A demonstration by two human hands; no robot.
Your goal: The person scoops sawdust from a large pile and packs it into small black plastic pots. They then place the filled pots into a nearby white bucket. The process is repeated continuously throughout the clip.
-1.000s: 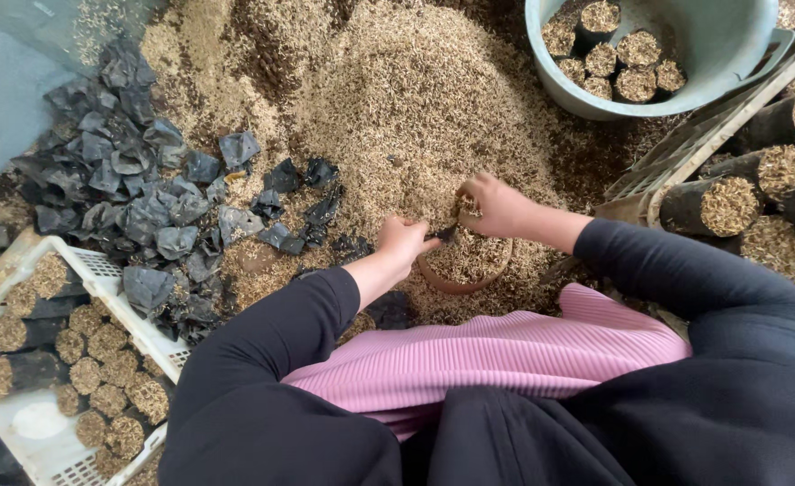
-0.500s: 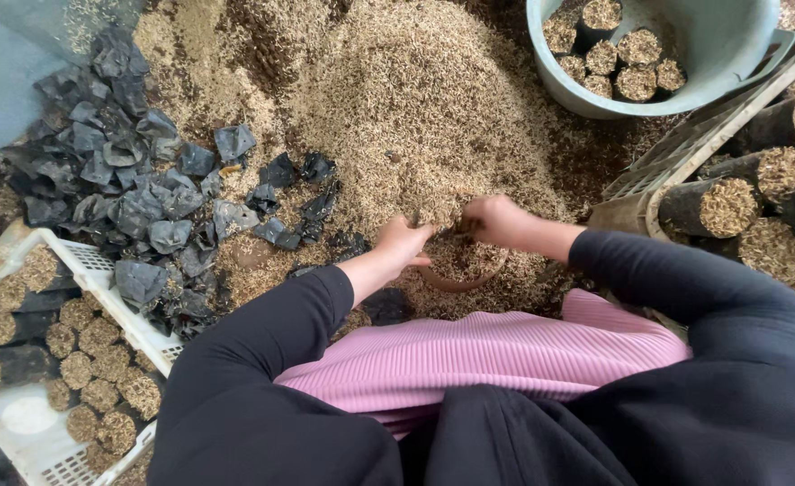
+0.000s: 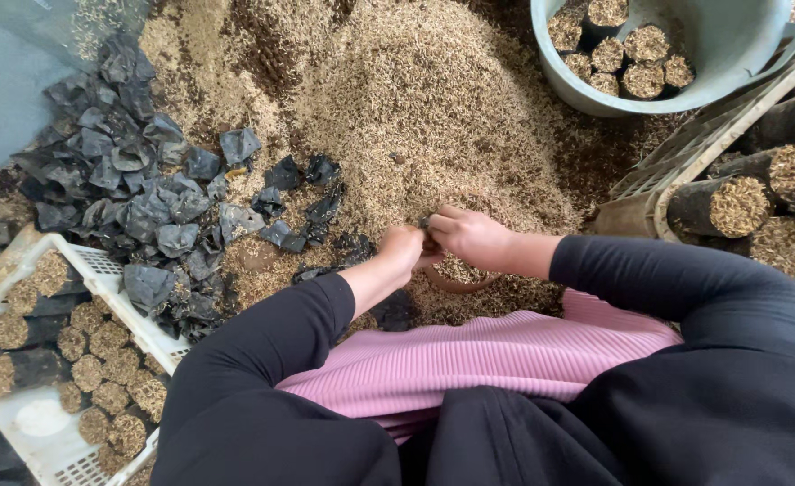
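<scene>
Nearest the camera are the black sleeves (image 3: 262, 396) and the pink ribbed top (image 3: 469, 355) of the person, who bends over a big heap of husk (image 3: 433, 108) on the ground. At the near foot of that heap the two hands meet. The left hand (image 3: 402, 247) is curled, its fingers bent in and pressed together at the spot where it touches the other hand. The right hand (image 3: 469, 236) lies just beside it, fingers bunched and closed over something small and dark at the fingertips; what it is cannot be told. Right under both hands, touching the heap's near edge, sits a small round brown scoop or bowl (image 3: 460, 274) filled with husk, mostly hidden by the hands. To the left of the heap, near the left elbow, stands a white plastic crate (image 3: 100, 270) packed with small black bags filled with husk (image 3: 100, 342), standing upright in rows. Beyond the crate, spread along the heap's left side, lies a loose pile of empty black bags (image 3: 136, 198), crumpled and flat. To the right of the heap, filled black bags lie on their sides (image 3: 730, 202) behind a slatted tray edge (image 3: 685, 153). At the heap's far right corner stands a pale green tub (image 3: 739, 54) holding more filled bags (image 3: 631, 49).
</scene>
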